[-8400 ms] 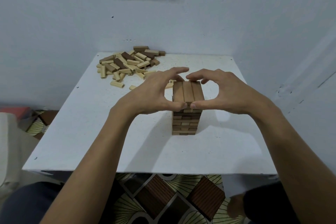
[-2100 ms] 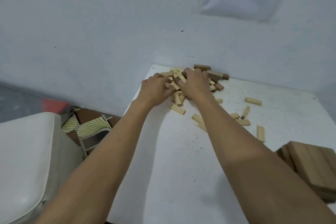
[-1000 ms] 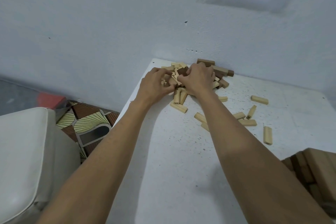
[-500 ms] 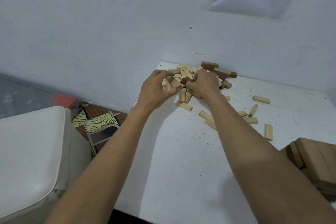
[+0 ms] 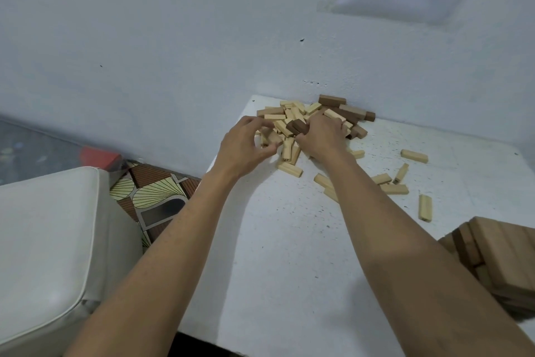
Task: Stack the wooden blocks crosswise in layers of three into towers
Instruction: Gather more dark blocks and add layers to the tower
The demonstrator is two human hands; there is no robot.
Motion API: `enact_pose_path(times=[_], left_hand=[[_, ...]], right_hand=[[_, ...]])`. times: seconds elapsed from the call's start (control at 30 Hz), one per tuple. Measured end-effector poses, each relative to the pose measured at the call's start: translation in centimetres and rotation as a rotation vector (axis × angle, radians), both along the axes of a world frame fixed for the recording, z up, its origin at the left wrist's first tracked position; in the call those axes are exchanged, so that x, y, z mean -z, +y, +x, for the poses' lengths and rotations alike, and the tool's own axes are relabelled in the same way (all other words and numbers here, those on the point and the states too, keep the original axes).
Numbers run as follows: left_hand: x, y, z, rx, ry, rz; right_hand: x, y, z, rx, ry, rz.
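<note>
Dark brown block in right hand, left hand at pile.

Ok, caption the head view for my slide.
Left hand and right hand dig into the heap of pale and dark wooden blocks on the white table; stacked wooden tower at right.

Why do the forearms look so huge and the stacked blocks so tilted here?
Head view: the wide-angle lens stretches whatever sits near the frame edges, so the brown wooden block tower leans. Head view: soft, even light, only faint arm shadows on the white table.
</note>
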State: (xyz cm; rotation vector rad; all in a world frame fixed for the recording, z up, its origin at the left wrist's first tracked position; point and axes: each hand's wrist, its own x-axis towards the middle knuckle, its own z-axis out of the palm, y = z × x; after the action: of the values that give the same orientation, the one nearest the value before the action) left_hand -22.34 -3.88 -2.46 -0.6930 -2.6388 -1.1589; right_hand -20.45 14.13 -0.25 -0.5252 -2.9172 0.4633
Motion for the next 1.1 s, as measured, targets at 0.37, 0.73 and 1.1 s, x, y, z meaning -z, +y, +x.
enact_pose_path(times=[0.37, 0.73, 1.1], left_hand=[[0.3, 0.0, 1.9, 0.043, 0.021, 0.012], [1.0, -2.3, 8.3, 0.017, 0.007, -0.034], [2.7, -3.6, 16.0, 0.055, -0.07, -0.104]], right_hand=[[-0.7, -1.7, 2.4, 0.026, 0.399, 0.011], [0.4, -2.8, 10.0, -0.032, 0.271, -0.448], [1.8, -4.1, 18.7, -0.17, 0.115, -0.626]])
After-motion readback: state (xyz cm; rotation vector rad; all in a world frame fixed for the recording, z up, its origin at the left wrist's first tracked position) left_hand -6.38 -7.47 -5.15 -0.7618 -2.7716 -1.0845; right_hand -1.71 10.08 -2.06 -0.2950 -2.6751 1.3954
